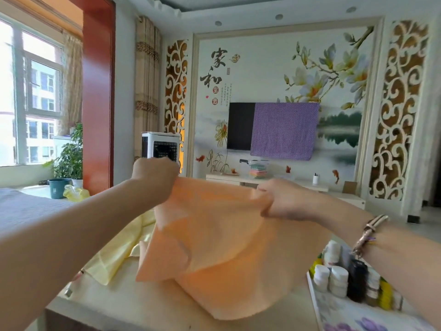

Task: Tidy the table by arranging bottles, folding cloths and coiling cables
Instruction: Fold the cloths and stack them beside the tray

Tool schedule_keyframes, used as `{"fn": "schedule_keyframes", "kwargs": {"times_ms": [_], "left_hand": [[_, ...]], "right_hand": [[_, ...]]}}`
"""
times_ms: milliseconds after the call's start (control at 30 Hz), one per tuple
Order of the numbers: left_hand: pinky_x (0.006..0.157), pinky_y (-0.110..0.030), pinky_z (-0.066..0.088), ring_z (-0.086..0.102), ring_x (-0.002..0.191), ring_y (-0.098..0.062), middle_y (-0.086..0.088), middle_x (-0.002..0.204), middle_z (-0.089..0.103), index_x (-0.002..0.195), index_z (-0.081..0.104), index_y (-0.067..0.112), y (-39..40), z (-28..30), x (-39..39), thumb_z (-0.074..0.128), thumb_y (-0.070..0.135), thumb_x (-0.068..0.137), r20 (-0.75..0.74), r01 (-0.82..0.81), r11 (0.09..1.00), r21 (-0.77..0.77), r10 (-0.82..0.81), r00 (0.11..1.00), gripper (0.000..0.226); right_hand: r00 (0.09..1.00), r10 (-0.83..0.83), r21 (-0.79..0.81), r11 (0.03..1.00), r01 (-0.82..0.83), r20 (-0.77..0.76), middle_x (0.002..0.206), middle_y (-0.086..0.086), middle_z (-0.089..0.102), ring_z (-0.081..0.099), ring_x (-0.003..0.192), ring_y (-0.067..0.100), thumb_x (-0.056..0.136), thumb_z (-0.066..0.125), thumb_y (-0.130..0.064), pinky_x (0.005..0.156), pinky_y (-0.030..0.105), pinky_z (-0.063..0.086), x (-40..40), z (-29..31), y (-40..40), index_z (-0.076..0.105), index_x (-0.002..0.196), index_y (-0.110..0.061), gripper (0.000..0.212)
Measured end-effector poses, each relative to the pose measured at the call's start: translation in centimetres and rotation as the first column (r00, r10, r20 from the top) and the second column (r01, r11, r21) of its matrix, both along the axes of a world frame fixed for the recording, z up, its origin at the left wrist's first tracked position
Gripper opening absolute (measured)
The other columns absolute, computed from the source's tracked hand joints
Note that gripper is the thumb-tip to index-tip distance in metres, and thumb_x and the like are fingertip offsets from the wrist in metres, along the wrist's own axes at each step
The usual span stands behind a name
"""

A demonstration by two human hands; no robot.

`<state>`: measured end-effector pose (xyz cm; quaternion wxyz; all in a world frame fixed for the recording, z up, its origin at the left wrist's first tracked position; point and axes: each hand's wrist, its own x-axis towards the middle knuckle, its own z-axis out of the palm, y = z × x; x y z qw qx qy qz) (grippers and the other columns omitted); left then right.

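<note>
An orange cloth [222, 237] hangs spread in the air above the table [143, 304], its lower edge drooping onto the tabletop. My left hand [155, 175] grips its upper left corner and my right hand [284, 199] pinches its upper right corner, both held up at about the same height. A pale yellow cloth [119, 254] lies crumpled on the table behind and left of the orange one. Several white-capped bottles [334, 275] and a dark bottle [356, 280] stand grouped on the right, partly hidden by my right forearm.
A floral-patterned tray or board [346, 314] carries the bottles at the right. A cable end [71, 285] shows by my left forearm at the table's left edge. Beyond stand a white air cooler [161, 145], a TV cabinet [274, 181] and potted plants [69, 158].
</note>
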<state>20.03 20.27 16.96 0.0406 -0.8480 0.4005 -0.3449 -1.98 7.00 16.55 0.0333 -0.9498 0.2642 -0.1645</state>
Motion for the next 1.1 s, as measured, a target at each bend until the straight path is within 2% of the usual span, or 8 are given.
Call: {"fn": "schedule_keyframes", "kwargs": {"times_ms": [167,300,433,633,767,833,967,1100], "left_hand": [[0.051,-0.026,0.037,0.053,0.064,-0.018,0.001,0.073,0.055,0.079,0.059,0.023,1.0,4.3,0.7,0.042,-0.006,0.082,-0.261,0.223,0.731,-0.645,-0.485,0.835,0.034],[0.057,-0.028,0.041,0.054,0.071,-0.021,-0.005,0.080,0.055,0.080,0.053,0.018,1.3,5.7,0.2,0.038,-0.001,0.090,-0.356,0.316,0.590,-0.743,-0.748,0.560,0.027],[0.069,-0.027,0.055,0.069,0.082,-0.022,-0.001,0.089,0.071,0.101,0.065,0.024,2.6,4.2,1.3,0.061,0.027,0.091,-0.667,0.478,0.750,-0.457,-0.644,0.374,0.011],[0.084,-0.035,0.055,0.067,0.093,-0.020,-0.002,0.102,0.069,0.113,0.063,0.015,1.1,-0.8,4.4,0.063,0.044,0.086,-0.647,0.169,0.910,0.378,0.129,0.752,0.040],[0.064,-0.045,0.060,0.070,0.077,-0.041,-0.029,0.088,0.069,0.114,0.047,-0.009,-1.4,-4.0,4.9,0.042,0.004,0.098,-0.998,0.054,0.999,-0.001,0.002,-0.061,0.021],[0.062,-0.048,0.059,0.069,0.073,-0.043,-0.033,0.090,0.066,0.115,0.042,-0.009,-3.7,-4.6,5.7,0.035,-0.001,0.098,-0.922,-0.154,0.947,-0.282,-0.311,-0.231,0.019],[0.063,-0.027,0.046,0.056,0.074,-0.023,-0.005,0.076,0.056,0.118,0.057,-0.004,-8.0,-1.7,7.3,0.039,0.002,0.096,-0.686,-0.117,0.683,-0.721,-0.678,0.264,0.029],[0.078,-0.024,0.052,0.061,0.105,-0.019,0.005,0.110,0.065,0.123,0.062,0.023,-8.2,2.5,8.9,0.046,-0.006,0.092,-0.277,0.323,0.481,-0.815,-0.813,0.513,0.046]], "right_hand": [[0.787,-0.054,-0.099,0.985,0.144,0.614,0.084,-0.005,0.060,0.055,0.079,0.020,0.089,0.052,-0.017,0.063,0.034,0.043,-1.0,2.3,-0.4,0.054,0.094,-0.023,0.009],[0.853,-0.076,0.030,0.997,0.070,0.517,0.088,0.004,0.064,0.058,0.085,0.024,0.093,0.048,-0.018,0.074,0.037,0.045,-1.4,3.6,-0.7,0.057,0.084,-0.011,0.015],[0.947,-0.091,0.254,0.967,0.011,0.307,0.079,0.002,0.061,0.057,0.077,0.019,0.093,0.054,-0.017,0.068,0.022,0.047,-2.4,3.4,-0.6,0.061,0.070,-0.011,0.025],[0.832,-0.087,0.280,0.918,0.280,-0.548,0.110,0.012,0.069,0.068,0.099,0.029,0.083,0.066,-0.015,0.091,0.047,0.054,-2.1,0.1,-2.4,0.063,0.113,-0.011,0.030],[0.837,-0.276,0.277,0.855,0.438,-0.472,0.092,0.011,0.061,0.062,0.081,0.028,0.090,0.044,-0.012,0.073,0.030,0.052,1.8,-3.1,-5.3,0.058,0.096,-0.007,0.016],[0.915,-0.358,0.587,0.707,0.394,-0.183,0.091,0.015,0.059,0.058,0.083,0.028,0.092,0.035,-0.004,0.075,0.033,0.046,4.0,-3.9,-7.6,0.059,0.102,-0.004,0.026],[0.741,-0.346,0.477,0.878,0.040,0.575,0.117,0.008,0.060,0.058,0.102,0.026,0.091,0.039,-0.005,0.086,0.034,0.048,7.8,-1.7,-10.2,0.056,0.126,-0.016,0.040],[0.625,0.031,0.012,0.998,-0.065,0.780,0.118,-0.007,0.045,0.052,0.094,0.012,0.094,0.045,-0.005,0.066,0.019,0.043,8.9,1.0,-10.5,0.040,0.139,-0.034,0.054]]}}
